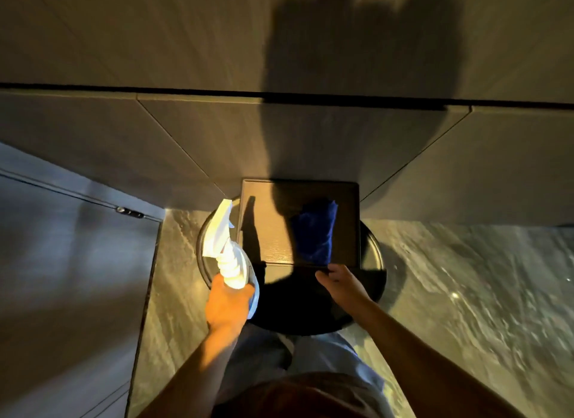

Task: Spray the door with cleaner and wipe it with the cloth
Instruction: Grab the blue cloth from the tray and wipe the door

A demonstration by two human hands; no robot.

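Observation:
My left hand point(228, 305) grips a white spray bottle point(225, 246) with a pale blue body, its nozzle pointing away toward the wall. A folded blue cloth point(315, 231) lies on a dark wooden tray point(273, 218) that sits on a round black stool point(369, 293). My right hand point(340, 282) rests at the tray's near edge, just below the cloth, fingers curled on the rim. The grey door point(62, 262) stands to the left, with a metal hinge at its top edge.
Dark panelled wall point(186, 44) fills the upper view, with my shadow on it. Glossy marble floor point(466, 277) spreads to the right and under the stool. My legs in light trousers are below the stool.

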